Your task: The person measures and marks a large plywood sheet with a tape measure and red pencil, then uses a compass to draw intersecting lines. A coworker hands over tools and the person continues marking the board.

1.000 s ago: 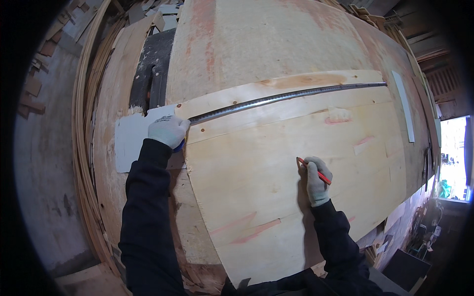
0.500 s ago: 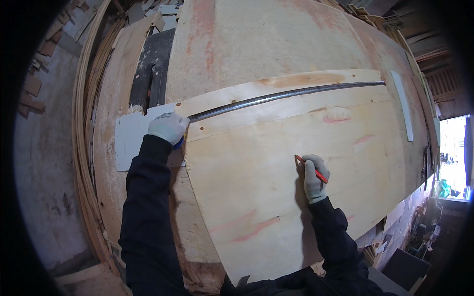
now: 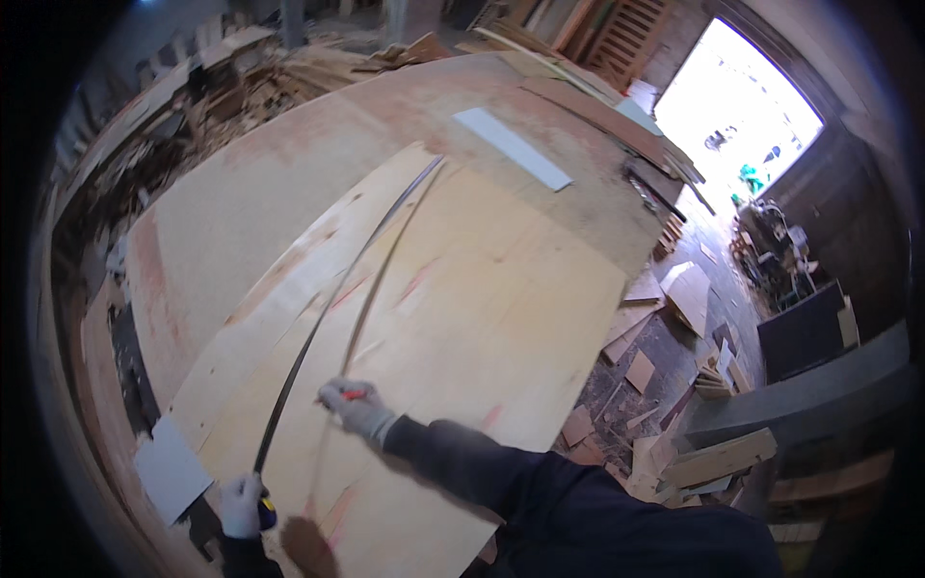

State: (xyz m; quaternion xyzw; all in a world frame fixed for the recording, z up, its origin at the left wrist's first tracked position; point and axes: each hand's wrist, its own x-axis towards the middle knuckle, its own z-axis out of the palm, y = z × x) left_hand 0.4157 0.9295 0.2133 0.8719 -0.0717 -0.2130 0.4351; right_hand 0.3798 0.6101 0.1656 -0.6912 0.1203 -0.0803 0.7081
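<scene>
My gloved left hand (image 3: 237, 507) is closed around a blue and yellow tape measure (image 3: 267, 513) at the near left of a pale plywood sheet (image 3: 501, 289). From it the long metal tape blade (image 3: 324, 314) runs out to the sheet's far corner. The blade bows above the wood, and its shadow falls to the right. My gloved right hand (image 3: 362, 410) grips a red pencil (image 3: 355, 395) over the middle of the sheet, right of the blade. Whether the pencil tip touches the wood I cannot tell.
The sheet lies on a larger worn board (image 3: 260, 183). A white strip (image 3: 515, 146) rests beyond its far edge, and a white panel (image 3: 173, 469) sits by my left hand. Wood offcuts (image 3: 686, 294) litter the floor at right. A bright doorway (image 3: 742, 106) stands at far right.
The view has swung toward the right and the doorway. My left hand has lifted the tape measure from the sheet's edge, and the blade now arches above the wood. The pencil stays in my right hand.
</scene>
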